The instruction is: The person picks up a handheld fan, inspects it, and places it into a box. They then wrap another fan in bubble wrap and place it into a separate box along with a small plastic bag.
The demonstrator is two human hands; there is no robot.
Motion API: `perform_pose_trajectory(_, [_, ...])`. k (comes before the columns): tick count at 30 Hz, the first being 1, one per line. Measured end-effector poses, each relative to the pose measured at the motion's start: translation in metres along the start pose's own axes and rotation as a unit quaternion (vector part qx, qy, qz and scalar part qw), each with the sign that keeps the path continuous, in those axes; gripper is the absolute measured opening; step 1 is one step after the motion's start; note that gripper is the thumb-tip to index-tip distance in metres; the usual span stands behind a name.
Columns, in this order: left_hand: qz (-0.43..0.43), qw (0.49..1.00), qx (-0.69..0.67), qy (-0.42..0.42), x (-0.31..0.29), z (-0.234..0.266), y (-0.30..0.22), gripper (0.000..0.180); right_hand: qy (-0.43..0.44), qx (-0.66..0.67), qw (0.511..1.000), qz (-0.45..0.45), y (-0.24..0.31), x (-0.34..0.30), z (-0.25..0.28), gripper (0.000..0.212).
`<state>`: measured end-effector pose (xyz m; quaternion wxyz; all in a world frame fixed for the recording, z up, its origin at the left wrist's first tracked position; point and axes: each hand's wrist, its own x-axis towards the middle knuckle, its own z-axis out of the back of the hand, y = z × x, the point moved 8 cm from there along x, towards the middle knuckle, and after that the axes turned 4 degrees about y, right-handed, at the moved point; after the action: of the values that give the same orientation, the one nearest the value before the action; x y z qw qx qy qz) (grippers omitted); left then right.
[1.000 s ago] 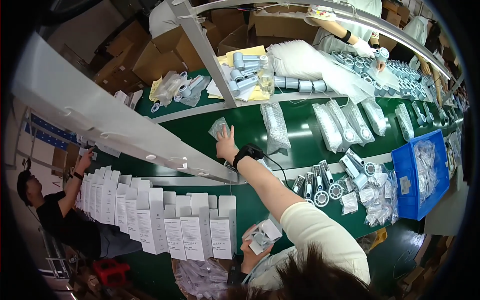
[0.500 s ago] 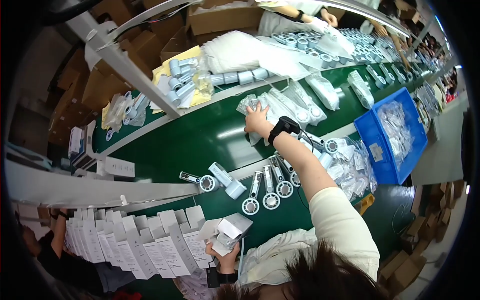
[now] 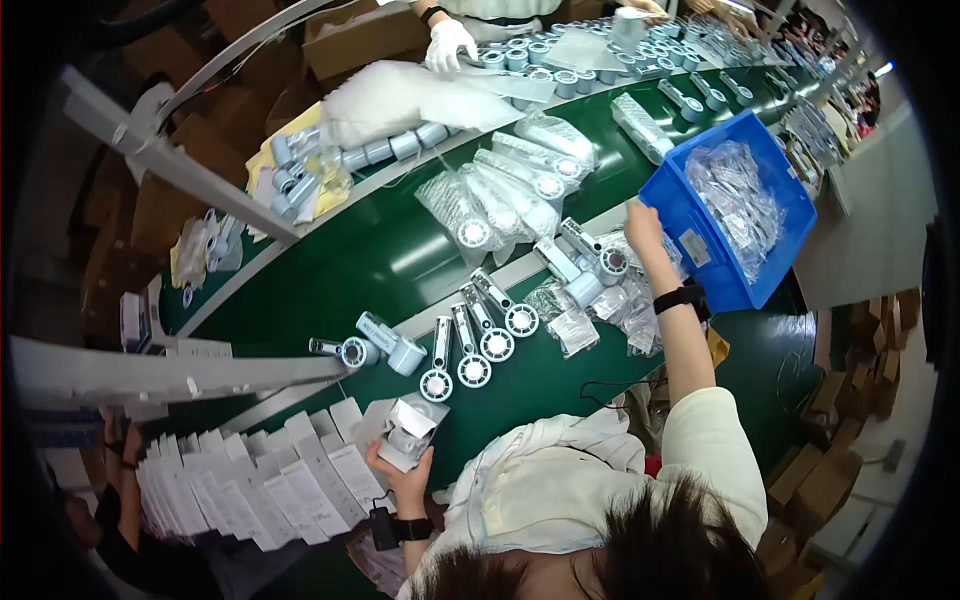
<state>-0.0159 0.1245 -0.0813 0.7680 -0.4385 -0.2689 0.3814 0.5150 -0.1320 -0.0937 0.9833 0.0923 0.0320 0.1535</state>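
Note:
My left hand point(image 3: 404, 482) grips a small white carton point(image 3: 424, 412), whose flaps stand open and show clear wrapping inside. Out to the right, my right hand point(image 3: 645, 230) is closed at the left wall of a blue plastic bin point(image 3: 668, 205); its fingertips are partly hidden. Small clear packets point(image 3: 738, 205) fill the bin. Beyond my hands lie blue-grey handheld devices with round heads in bubble bags point(image 3: 505, 200). Several bare devices of that kind point(image 3: 473, 370) lie in a row on the near green surface.
White cartons with raised flaps point(image 3: 265, 490) stand packed at the lower left, beside another person. A grey metal post point(image 3: 180, 372) crosses the left side. More packets point(image 3: 625, 310) lie below the bin. Across the table, a gloved hand point(image 3: 450, 45) is near rows of devices point(image 3: 560, 80).
My right hand has left the bubble bags and moved right to the blue bin. My left hand still holds the carton. The whole view has shifted.

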Motion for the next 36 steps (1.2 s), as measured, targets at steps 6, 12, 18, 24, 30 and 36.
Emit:
perform_pose_trajectory(6, [-0.031, 0.993, 0.103, 0.042, 0.031, -0.003, -0.049, 0.058, 0.061, -0.018, 0.994, 0.094, -0.115, -0.001, -0.082, 0.025])
perform_pose_trajectory(12, [-0.046, 0.991, 0.124, -0.010, 0.029, 0.006, -0.079, 0.046, -0.021, -0.021, 0.977, 0.212, -0.071, -0.036, -0.008, 0.021])
perform_pose_trajectory(18, [-0.060, 0.988, 0.142, -0.013, 0.020, 0.012, -0.048, 0.037, -0.200, -0.033, 0.883, 0.422, 0.008, -0.112, 0.092, 0.016])
perform_pose_trajectory(24, [-0.036, 0.996, 0.077, -0.024, 0.028, 0.017, -0.063, 0.023, 0.074, 0.314, 0.828, 0.459, 0.188, -0.191, 0.100, 0.023])
perform_pose_trajectory(30, [-0.064, 0.988, 0.094, -0.105, 0.029, 0.015, -0.075, 0.013, 0.252, 0.086, 0.700, 0.663, 0.350, -0.280, 0.031, 0.031])
perform_pose_trajectory(36, [-0.026, 0.994, 0.088, -0.067, 0.029, 0.018, -0.055, 0.010, 0.270, -0.021, 0.612, 0.743, 0.380, -0.311, 0.006, 0.031])
